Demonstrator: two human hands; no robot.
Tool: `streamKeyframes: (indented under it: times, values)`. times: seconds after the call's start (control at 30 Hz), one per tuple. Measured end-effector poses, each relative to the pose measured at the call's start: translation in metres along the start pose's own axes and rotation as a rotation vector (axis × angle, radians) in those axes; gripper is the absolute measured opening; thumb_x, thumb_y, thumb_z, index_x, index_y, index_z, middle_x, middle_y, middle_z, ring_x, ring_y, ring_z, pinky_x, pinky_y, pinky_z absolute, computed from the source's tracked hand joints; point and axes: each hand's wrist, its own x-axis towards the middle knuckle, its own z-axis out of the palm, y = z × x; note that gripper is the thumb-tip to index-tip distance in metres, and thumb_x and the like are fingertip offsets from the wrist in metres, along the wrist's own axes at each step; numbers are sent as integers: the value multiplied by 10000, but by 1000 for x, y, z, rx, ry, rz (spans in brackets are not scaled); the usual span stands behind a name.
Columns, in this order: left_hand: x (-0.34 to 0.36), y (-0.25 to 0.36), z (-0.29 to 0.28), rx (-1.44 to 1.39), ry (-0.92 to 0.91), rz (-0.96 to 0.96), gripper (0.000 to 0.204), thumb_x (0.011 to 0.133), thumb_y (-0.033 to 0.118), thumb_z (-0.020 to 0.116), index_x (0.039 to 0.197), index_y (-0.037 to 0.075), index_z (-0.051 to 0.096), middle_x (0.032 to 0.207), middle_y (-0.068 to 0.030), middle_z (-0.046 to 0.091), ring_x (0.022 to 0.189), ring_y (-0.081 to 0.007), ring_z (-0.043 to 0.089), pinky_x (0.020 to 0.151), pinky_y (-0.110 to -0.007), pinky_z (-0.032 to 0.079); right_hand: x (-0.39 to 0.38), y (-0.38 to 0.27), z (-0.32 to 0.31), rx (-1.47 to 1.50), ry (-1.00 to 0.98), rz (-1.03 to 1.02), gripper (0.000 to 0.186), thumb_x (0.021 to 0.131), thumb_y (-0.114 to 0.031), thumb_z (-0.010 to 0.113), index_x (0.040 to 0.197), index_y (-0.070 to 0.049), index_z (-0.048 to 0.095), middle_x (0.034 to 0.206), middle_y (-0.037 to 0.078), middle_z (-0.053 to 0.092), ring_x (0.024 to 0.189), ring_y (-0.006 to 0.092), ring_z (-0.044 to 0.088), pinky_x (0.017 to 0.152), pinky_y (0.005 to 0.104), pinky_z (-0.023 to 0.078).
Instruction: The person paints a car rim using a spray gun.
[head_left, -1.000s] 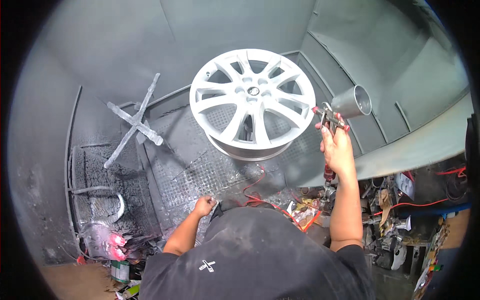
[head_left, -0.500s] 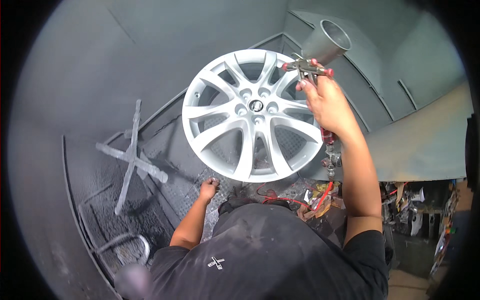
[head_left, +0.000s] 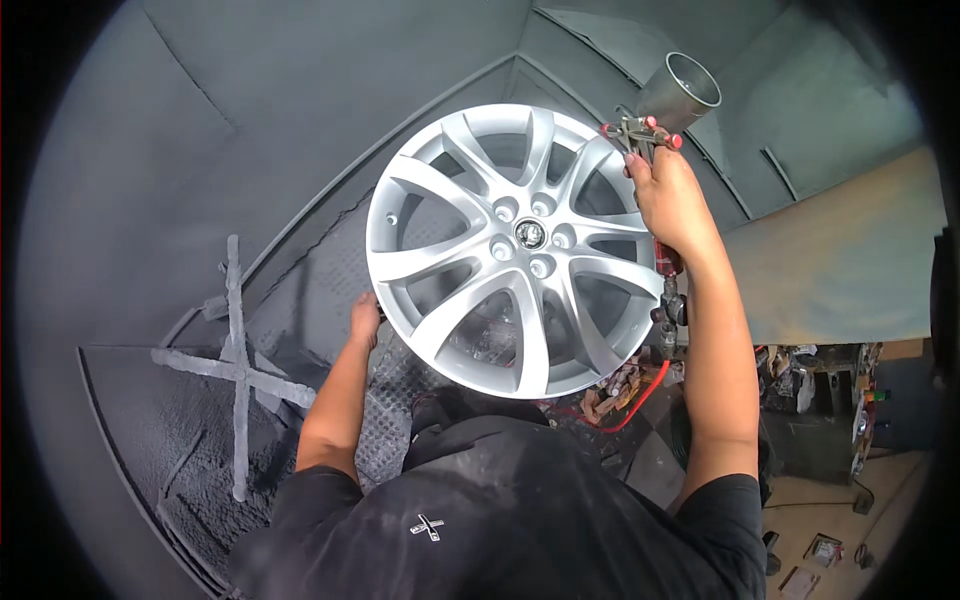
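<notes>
A silver multi-spoke alloy wheel (head_left: 532,345) faces up in front of me, with a dark centre cap (head_left: 530,235) in its hub. My right hand (head_left: 672,200) is wrapped round a spray gun (head_left: 638,136) above the wheel's far right rim. The gun carries a grey metal cup (head_left: 680,95) on top and red knobs. Below its handle hangs a fitting with a red hose (head_left: 655,390). My left hand (head_left: 365,320) is curled beside the wheel's left rim. Its fingertips are partly hidden at the rim, and what they hold cannot be made out.
A grey-coated cross-shaped stand (head_left: 240,375) stands at the left. Grey booth walls (head_left: 300,80) surround the far side. Crumpled litter (head_left: 615,390) lies on the floor under the hose. At the right are a tan panel (head_left: 840,260) and a cluttered shelf (head_left: 815,400).
My left hand has moved up and forward to the wheel's left rim. The wheel appears turned and nearer in view. The spray gun has shifted slightly right, still in my right hand.
</notes>
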Motion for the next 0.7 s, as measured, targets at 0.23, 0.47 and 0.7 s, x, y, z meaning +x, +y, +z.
streamKeyframes:
  times: [0.23,0.47,0.7]
  values:
    - [65,37,30,-24,-168,145,330,949,196,561,1144,-57,645,1013,-143,700,871,-225,670,757,-364,538,8,-40,-12,464,-258,93,290,992,-240,564,859,14,608,661,77,545,558,163,521,562,359,441]
    - [131,-15,28,-381,-320,-15,431,969,282,516,1244,-37,609,1082,-159,689,929,-257,680,808,-392,562,18,-7,-14,-16,11,-3,292,988,-218,541,929,63,594,859,275,645,854,428,641,795,484,478]
    - [91,-16,32,-639,-321,-65,470,992,319,511,1317,-18,552,1149,-159,672,983,-275,679,852,-400,565,-23,68,-59,-149,50,123,300,978,-197,554,913,94,593,913,303,660,933,457,646,823,491,485]
